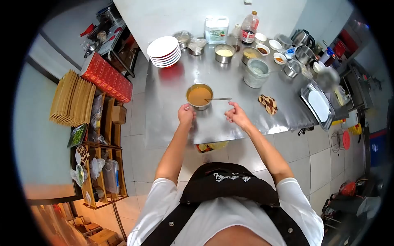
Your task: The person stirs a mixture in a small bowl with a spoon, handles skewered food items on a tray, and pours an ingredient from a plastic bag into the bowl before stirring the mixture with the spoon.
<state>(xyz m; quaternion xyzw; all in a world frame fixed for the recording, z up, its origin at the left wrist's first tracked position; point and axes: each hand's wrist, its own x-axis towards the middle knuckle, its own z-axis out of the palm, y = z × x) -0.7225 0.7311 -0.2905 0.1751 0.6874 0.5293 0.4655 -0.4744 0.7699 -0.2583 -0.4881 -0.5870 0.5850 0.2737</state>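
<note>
The metal bowl (203,108) could be tipped if its spoon (221,99) were knocked by the right hand (236,115), held empty; the left hand (186,114): grip cannot be told.

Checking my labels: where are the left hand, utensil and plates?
Left hand (186,115): head view, middle of the hand.
Utensil (220,99): head view, its handle.
Plates (163,46): head view, the top plate.

I am observing a metal bowl (202,108) of tan liquid (200,94) sitting on the steel table (164,102), spoon (221,99) leaning out. Left hand (186,115) is hovering at the bowl's near-left side, contact unclear; right hand (237,115) is hovering just beside the spoon handle's tip.
</note>
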